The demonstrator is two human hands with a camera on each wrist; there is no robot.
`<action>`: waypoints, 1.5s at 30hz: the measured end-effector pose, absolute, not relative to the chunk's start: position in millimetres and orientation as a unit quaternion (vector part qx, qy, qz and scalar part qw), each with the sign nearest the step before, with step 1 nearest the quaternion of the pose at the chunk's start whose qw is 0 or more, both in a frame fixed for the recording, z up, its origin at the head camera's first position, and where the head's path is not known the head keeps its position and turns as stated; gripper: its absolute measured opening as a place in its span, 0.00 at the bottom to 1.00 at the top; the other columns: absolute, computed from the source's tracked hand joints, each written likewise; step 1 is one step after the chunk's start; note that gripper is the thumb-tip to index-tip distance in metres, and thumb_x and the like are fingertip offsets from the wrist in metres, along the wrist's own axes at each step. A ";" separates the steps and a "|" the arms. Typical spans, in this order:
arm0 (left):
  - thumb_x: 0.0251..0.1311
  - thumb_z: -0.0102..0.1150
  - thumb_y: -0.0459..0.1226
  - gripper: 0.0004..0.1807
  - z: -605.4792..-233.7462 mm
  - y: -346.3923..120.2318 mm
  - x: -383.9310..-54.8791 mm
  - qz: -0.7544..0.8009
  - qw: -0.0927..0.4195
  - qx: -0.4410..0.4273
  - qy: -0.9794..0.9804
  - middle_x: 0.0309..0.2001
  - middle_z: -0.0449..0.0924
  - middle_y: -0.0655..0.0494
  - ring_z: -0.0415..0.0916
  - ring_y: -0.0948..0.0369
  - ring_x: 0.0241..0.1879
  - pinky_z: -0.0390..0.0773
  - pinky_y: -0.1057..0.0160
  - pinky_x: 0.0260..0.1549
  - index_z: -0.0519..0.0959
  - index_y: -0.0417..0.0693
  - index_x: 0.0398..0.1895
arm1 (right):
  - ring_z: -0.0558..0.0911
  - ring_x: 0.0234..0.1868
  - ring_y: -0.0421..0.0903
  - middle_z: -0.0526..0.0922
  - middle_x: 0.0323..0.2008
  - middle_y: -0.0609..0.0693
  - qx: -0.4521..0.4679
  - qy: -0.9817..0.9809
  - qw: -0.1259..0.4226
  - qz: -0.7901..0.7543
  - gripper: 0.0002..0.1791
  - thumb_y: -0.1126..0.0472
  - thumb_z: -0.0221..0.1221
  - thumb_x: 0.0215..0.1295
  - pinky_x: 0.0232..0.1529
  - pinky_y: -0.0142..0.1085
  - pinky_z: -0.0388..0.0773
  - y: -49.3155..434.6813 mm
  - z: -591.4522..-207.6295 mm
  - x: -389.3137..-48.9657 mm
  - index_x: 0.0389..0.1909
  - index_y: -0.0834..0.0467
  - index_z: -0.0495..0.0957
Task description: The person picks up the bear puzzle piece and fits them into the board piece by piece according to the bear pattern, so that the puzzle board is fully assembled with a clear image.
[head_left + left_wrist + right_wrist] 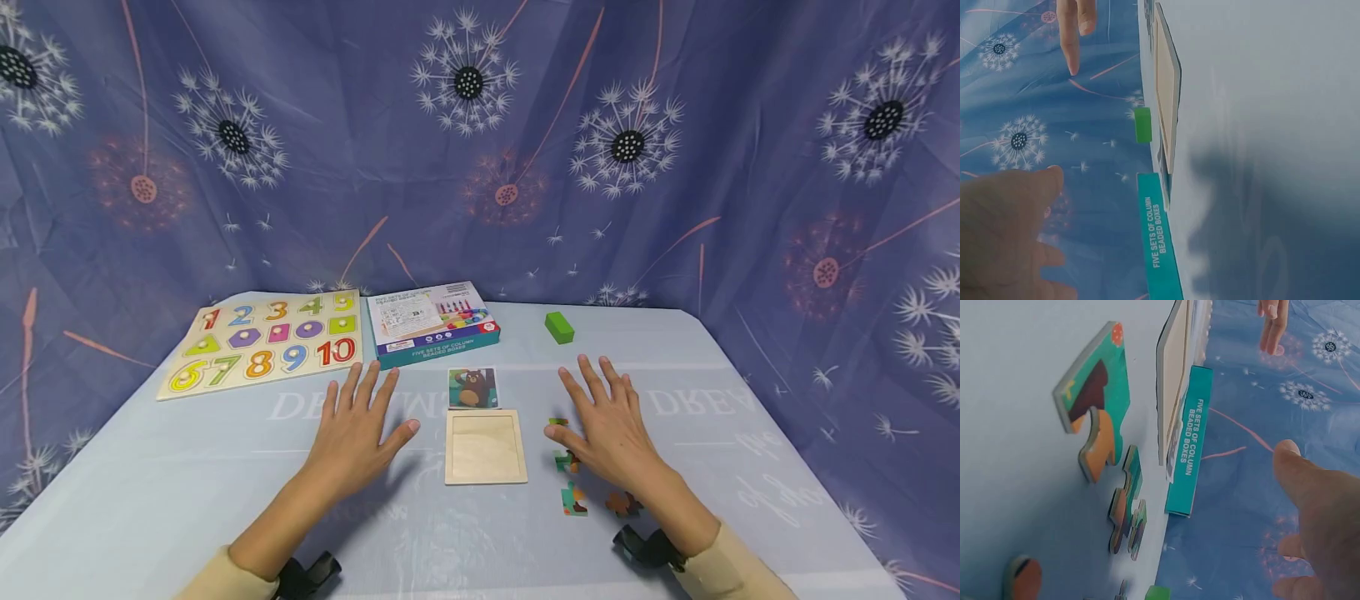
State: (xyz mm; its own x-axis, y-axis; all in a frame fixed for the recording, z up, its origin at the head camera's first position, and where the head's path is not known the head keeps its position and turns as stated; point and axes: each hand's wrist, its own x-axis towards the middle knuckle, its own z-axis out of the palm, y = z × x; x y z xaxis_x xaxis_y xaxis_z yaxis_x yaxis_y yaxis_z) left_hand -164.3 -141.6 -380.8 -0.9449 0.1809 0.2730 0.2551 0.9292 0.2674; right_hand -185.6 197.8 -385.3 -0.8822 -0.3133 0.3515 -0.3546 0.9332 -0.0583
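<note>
Only head view makes the number board digits readable; R wrist cam gets puzzle pcs close up, thick edges visible. Wooden tray sits btwn L hand & R hand, pcs near R. Both hands empty, fingers spread, backs up, above worktop.

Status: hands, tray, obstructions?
Left hand, right hand: spread, holding nothing.
Square pale-wood tray: empty, unobstructed.
Multicoloured jigsaw pieces: outside tray, some partly hidden by right hand in head view.
</note>
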 end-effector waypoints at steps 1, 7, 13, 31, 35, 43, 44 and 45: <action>0.60 0.50 0.59 0.42 -381.3 -141.1 -164.4 -0.151 0.124 -0.113 -0.974 0.73 0.49 0.40 0.37 0.42 0.74 0.36 0.37 0.67 0.55 0.48 0.72 | 0.46 0.74 0.63 0.51 0.74 0.59 0.174 -0.968 0.171 0.062 0.47 0.33 0.57 0.54 0.66 0.63 0.44 197.6 -385.3 -185.8 0.71 0.50 0.56; 0.59 0.52 0.58 0.42 -382.9 -137.9 -164.1 -0.158 0.121 -0.119 -0.973 0.73 0.50 0.40 0.39 0.42 0.74 0.38 0.38 0.67 0.55 0.48 0.72 | 0.47 0.73 0.63 0.52 0.73 0.59 0.181 -0.966 0.169 0.078 0.47 0.33 0.57 0.55 0.65 0.63 0.46 196.3 -385.3 -186.9 0.71 0.51 0.57; 0.59 0.53 0.56 0.42 -385.1 -134.5 -163.1 -0.172 0.121 -0.130 -0.969 0.73 0.52 0.41 0.41 0.42 0.73 0.44 0.37 0.66 0.56 0.47 0.72 | 0.49 0.73 0.63 0.53 0.73 0.58 0.183 -0.965 0.158 0.099 0.46 0.34 0.58 0.55 0.64 0.63 0.49 196.9 -385.6 -188.4 0.71 0.51 0.57; 0.55 0.61 0.50 0.38 -395.9 -123.3 -161.4 -0.249 0.129 -0.155 -0.947 0.67 0.63 0.42 0.54 0.43 0.68 0.60 0.36 0.59 0.64 0.43 0.67 | 0.58 0.68 0.60 0.66 0.67 0.57 0.194 -0.960 0.125 0.161 0.39 0.41 0.61 0.57 0.59 0.56 0.57 205.8 -391.9 -193.1 0.67 0.53 0.64; 0.52 0.64 0.47 0.36 -398.2 -120.7 -162.6 -0.263 0.123 -0.158 -0.944 0.65 0.65 0.42 0.56 0.44 0.66 0.61 0.38 0.58 0.68 0.42 0.64 | 0.62 0.64 0.59 0.70 0.62 0.56 0.199 -0.957 0.128 0.168 0.36 0.43 0.62 0.57 0.57 0.54 0.58 208.8 -394.5 -194.3 0.64 0.53 0.67; 0.50 0.67 0.44 0.33 -401.5 -116.9 -166.3 -0.304 0.088 -0.150 -0.937 0.61 0.69 0.46 0.59 0.48 0.62 0.63 0.42 0.57 0.71 0.44 0.61 | 0.67 0.56 0.55 0.75 0.55 0.54 0.199 -0.956 0.124 0.177 0.31 0.46 0.63 0.56 0.52 0.50 0.61 212.7 -398.8 -196.7 0.60 0.53 0.71; 0.50 0.67 0.44 0.33 -402.0 -116.2 -167.3 -0.309 0.080 -0.148 -0.936 0.61 0.69 0.46 0.59 0.48 0.62 0.63 0.43 0.57 0.72 0.44 0.61 | 0.67 0.55 0.54 0.76 0.54 0.53 0.197 -0.957 0.122 0.177 0.31 0.46 0.63 0.56 0.51 0.49 0.61 213.1 -399.3 -197.0 0.60 0.53 0.71; 0.50 0.67 0.43 0.32 -402.2 -115.6 -168.0 -0.314 0.071 -0.147 -0.935 0.61 0.70 0.46 0.59 0.48 0.62 0.63 0.42 0.56 0.72 0.45 0.60 | 0.68 0.54 0.54 0.76 0.54 0.53 0.196 -0.957 0.120 0.178 0.31 0.46 0.63 0.56 0.51 0.49 0.61 213.3 -399.7 -197.2 0.60 0.53 0.72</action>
State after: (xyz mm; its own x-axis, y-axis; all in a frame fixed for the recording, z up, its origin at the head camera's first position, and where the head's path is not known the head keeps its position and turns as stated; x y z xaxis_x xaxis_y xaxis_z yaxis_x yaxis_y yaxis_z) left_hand -168.0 -115.6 -402.2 -0.9468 0.2293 0.2258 0.3191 0.7592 0.5672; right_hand -197.2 213.3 -399.7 -0.8948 -0.3317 0.2987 -0.4168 0.8605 -0.2929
